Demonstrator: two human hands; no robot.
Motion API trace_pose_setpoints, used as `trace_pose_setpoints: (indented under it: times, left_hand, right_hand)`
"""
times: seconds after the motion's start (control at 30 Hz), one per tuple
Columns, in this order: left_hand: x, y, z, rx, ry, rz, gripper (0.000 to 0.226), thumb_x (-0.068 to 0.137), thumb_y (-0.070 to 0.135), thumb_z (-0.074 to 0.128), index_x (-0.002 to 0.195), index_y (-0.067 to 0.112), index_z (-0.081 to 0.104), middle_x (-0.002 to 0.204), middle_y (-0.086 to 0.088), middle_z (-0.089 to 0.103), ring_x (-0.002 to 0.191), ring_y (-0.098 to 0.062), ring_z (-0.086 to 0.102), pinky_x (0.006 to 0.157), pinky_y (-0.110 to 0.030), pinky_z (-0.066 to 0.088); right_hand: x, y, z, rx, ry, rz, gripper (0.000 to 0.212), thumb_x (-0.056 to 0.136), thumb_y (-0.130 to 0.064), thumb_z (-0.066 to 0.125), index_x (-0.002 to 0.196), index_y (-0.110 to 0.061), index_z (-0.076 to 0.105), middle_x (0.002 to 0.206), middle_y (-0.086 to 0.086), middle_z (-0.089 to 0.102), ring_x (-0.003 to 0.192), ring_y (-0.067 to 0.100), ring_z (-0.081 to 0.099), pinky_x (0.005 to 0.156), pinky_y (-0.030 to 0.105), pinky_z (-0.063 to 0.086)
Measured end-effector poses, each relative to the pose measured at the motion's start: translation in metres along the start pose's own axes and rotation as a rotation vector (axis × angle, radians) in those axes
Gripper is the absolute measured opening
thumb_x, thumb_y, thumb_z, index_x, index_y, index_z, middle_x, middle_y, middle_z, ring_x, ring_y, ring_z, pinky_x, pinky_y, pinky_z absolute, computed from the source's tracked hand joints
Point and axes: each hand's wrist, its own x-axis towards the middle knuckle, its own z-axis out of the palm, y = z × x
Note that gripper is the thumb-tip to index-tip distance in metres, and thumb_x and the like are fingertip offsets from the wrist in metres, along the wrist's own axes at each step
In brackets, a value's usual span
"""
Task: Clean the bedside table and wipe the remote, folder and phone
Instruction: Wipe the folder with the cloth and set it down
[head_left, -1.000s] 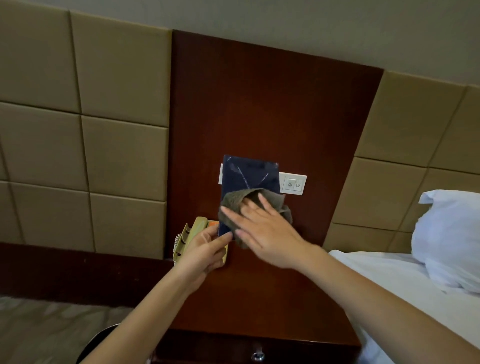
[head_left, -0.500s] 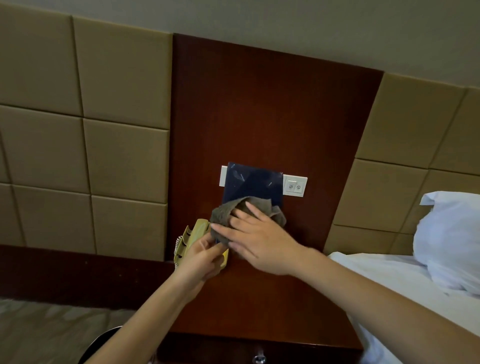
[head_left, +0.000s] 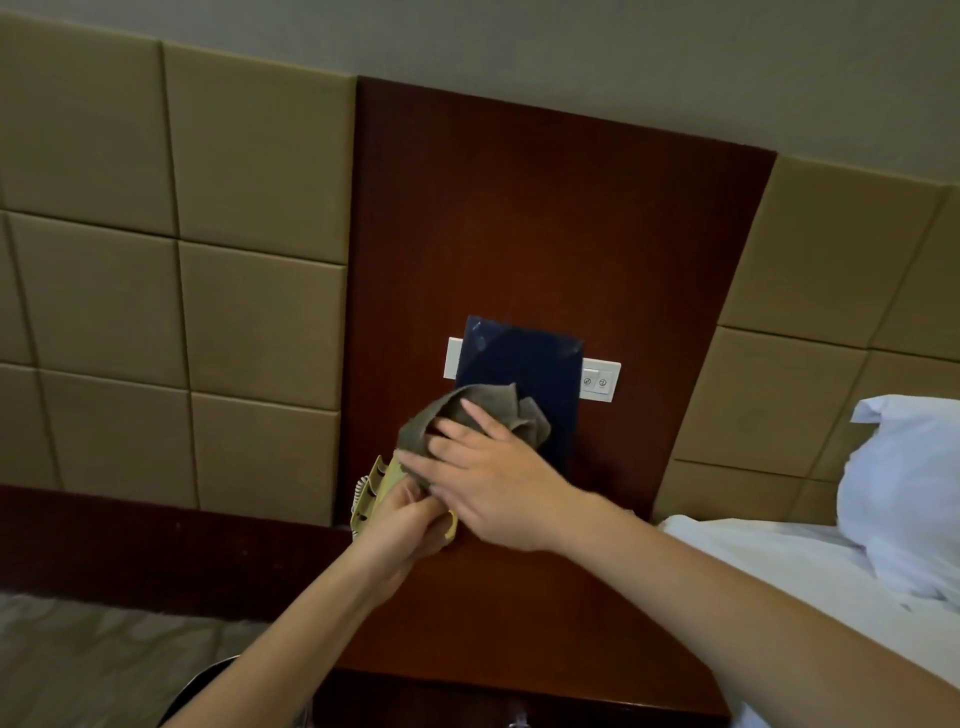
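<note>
Right hand flat, left hand curled.

The folder is dark blue, its smooth, glossy cover catching light near the top edge and showing faint scuffs. Against its lower part the cloth is grey-brown, soft, matt and crumpled. Behind the folder the wall panel is red-brown wood polished to a low sheen. The bedside table below the folder has the same finish. The socket plate behind the folder's right edge is smooth white plastic. The phone at the folder's lower left is smooth, pale yellow plastic. Left of the folder, the padded panels look like matt tan leatherette. Far right of the folder, the pillow is white cloth, slightly creased.
</note>
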Motion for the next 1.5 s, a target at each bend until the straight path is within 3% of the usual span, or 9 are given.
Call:
trace_pose_setpoints:
  times: [0.1,0.3,0.43,0.6,0.87,1.17,1.27,1.4,1.5]
  left_hand:
    - [-0.006,0.008,0.0,-0.026,-0.084,0.075,0.011,0.097,0.007,0.044,0.104,0.003,0.052,0.058,-0.001,0.031,0.037,-0.003,0.022,0.036,-0.015,0.017]
    - [-0.016,0.02,0.009,0.074,-0.202,0.095,0.027,0.098,0.015,0.043,0.123,0.014,0.054,0.054,0.011,0.041,0.042,-0.002,0.023,0.048,-0.023,0.013]
    - [0.001,0.019,0.013,0.0,-0.069,0.072,0.01,0.098,0.005,0.042,0.097,0.007,0.052,0.051,0.007,0.036,0.037,-0.002,0.022,0.041,-0.02,0.013]
    - [0.006,0.018,0.007,0.053,0.034,0.101,0.026,0.097,-0.005,0.038,0.076,0.009,0.044,0.043,0.008,0.029,0.037,-0.003,0.021,0.038,-0.016,0.017]
    - [-0.01,0.027,0.008,0.181,-0.192,0.113,0.021,0.098,0.016,0.044,0.116,0.015,0.056,0.049,0.011,0.037,0.043,-0.003,0.024,0.047,-0.022,0.016]
    - [0.018,0.028,0.008,-0.104,0.122,0.063,0.022,0.095,-0.005,0.038,0.088,0.008,0.054,0.053,0.0,0.046,0.045,-0.007,0.039,0.048,-0.021,0.033]
    - [0.017,0.035,0.003,-0.165,0.023,0.101,0.015,0.097,0.002,0.042,0.093,0.006,0.056,0.046,0.005,0.038,0.031,-0.001,0.029,0.032,-0.012,0.024]
    - [0.012,0.033,0.006,-0.199,-0.043,0.089,0.016,0.097,0.01,0.045,0.101,0.011,0.061,0.042,0.006,0.032,0.033,-0.003,0.026,0.034,-0.013,0.022]
    - [0.013,0.03,0.014,-0.255,-0.05,0.084,0.015,0.097,0.01,0.044,0.102,0.007,0.058,0.043,0.005,0.034,0.031,-0.002,0.028,0.032,-0.012,0.022]
  right_hand:
    - [0.009,0.027,-0.013,-0.006,0.057,0.05,0.05,0.101,-0.031,0.03,0.15,-0.02,0.027,0.139,0.007,0.049,0.136,0.023,0.037,0.118,0.039,0.009]
    - [0.013,0.097,-0.031,0.072,0.05,0.63,0.051,0.104,-0.032,0.02,0.153,-0.021,0.014,0.148,0.005,0.039,0.14,0.022,0.029,0.117,0.043,0.017]
    - [0.024,0.034,-0.018,-0.037,0.032,0.316,0.05,0.101,-0.028,0.029,0.151,-0.02,0.023,0.142,0.004,0.045,0.137,0.024,0.032,0.118,0.047,0.008]
    - [0.018,0.007,-0.018,-0.007,0.049,0.034,0.051,0.097,-0.031,0.023,0.144,-0.019,0.04,0.14,0.004,0.052,0.138,0.022,0.036,0.118,0.041,0.007]
    - [0.017,0.105,-0.042,0.183,0.089,0.684,0.048,0.103,-0.029,0.023,0.151,-0.022,0.025,0.146,0.007,0.041,0.137,0.024,0.032,0.114,0.041,0.023]
    - [0.002,-0.002,-0.008,0.21,0.136,0.231,0.051,0.1,-0.027,0.022,0.152,-0.026,0.02,0.156,-0.002,0.029,0.148,0.012,0.008,0.117,0.029,-0.015]
    - [-0.01,0.022,-0.004,0.128,0.167,0.32,0.056,0.097,-0.035,0.013,0.152,-0.028,0.015,0.153,0.002,0.034,0.147,0.016,0.016,0.119,0.033,-0.009]
    - [-0.019,0.055,-0.006,0.171,0.162,0.63,0.051,0.102,-0.031,0.013,0.153,-0.027,0.011,0.153,0.003,0.033,0.147,0.019,0.013,0.118,0.036,-0.007]
    - [-0.013,0.031,-0.011,0.076,0.164,0.651,0.055,0.098,-0.033,0.01,0.152,-0.025,0.018,0.15,0.001,0.038,0.147,0.021,0.016,0.117,0.047,-0.008]
